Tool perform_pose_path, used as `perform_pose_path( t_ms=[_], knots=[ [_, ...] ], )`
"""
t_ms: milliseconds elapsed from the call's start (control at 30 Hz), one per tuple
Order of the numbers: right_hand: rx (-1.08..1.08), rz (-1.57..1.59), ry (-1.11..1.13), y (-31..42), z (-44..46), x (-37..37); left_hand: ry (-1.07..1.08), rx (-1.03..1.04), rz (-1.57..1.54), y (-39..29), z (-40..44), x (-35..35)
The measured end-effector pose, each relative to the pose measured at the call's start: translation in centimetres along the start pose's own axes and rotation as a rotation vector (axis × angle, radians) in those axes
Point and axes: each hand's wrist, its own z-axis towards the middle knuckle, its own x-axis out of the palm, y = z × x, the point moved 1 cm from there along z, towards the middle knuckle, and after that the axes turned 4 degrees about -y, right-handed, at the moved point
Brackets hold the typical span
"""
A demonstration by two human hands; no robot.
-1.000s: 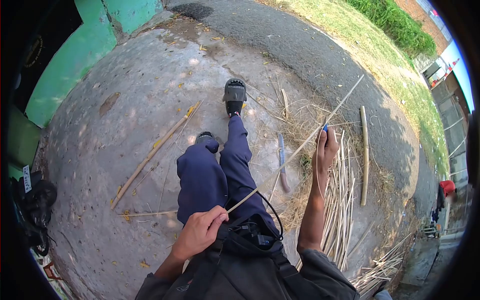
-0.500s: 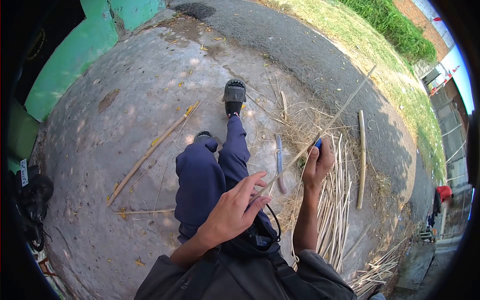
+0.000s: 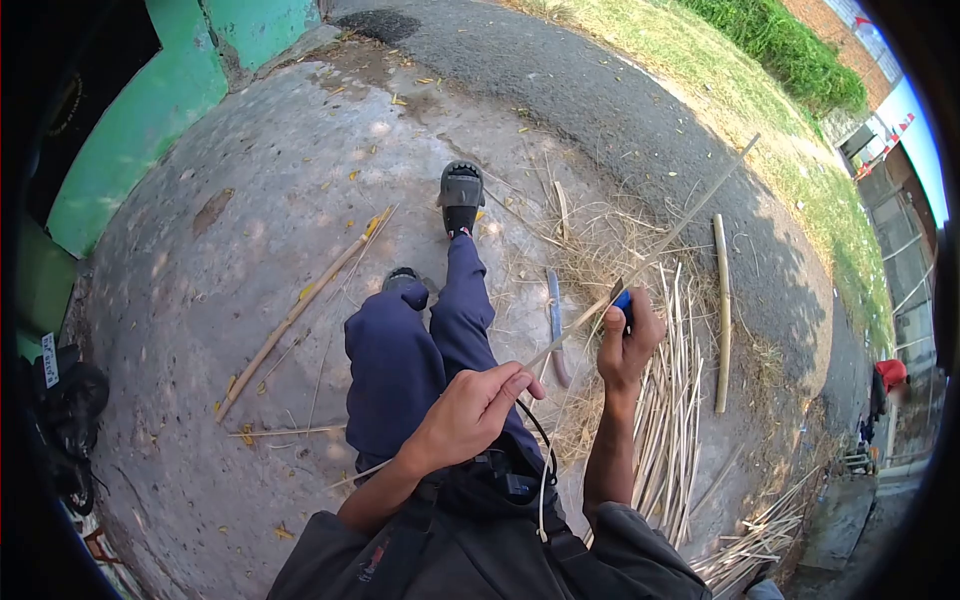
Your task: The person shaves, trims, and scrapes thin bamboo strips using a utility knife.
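A long thin bamboo strip (image 3: 692, 213) runs diagonally from my left hand toward the upper right. My left hand (image 3: 478, 410) is closed on its lower part, above my lap. My right hand (image 3: 630, 335) grips a small blue-handled knife (image 3: 621, 299), whose blade touches the strip. A thin shaving hangs down below my left hand. Beneath my right forearm lies a pile of split strips (image 3: 672, 400) on the ground. A larger knife (image 3: 556, 325) with a brown handle rests on the concrete between my leg and the pile.
A bamboo pole (image 3: 722, 310) lies right of the pile, and a longer stick (image 3: 300, 308) lies left of my legs. Shavings (image 3: 620, 235) litter the ground. A motorcycle (image 3: 75, 415) stands at the far left. A person in red (image 3: 890, 376) is at the far right.
My left hand opened, shifted up and right along the strip, then closed on it. My right hand with the small knife came down and left, nearer to my left hand.
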Motion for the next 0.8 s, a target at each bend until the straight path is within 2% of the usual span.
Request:
perform_pose_path(
  t_ms=[367,667,767,800],
  knots=[
    [-0.097,-0.115,-0.119,0.1,-0.5,-1.1,-0.037,0.11,0.048,-0.6,-1.4,0.5],
    [-0.021,-0.094,-0.065,0.9,-1.4,-0.2,-0.096,0.129,0.085,-0.5,-2.3,-0.2],
    [0.075,0.043,-0.011,1.7,-1.7,0.0,-0.107,0.111,0.076,-0.6,-2.6,-0.6],
    [0.209,0.229,0.033,1.8,-2.2,0.4,-0.105,0.097,0.075,-0.6,-2.7,-0.8]
  ],
)
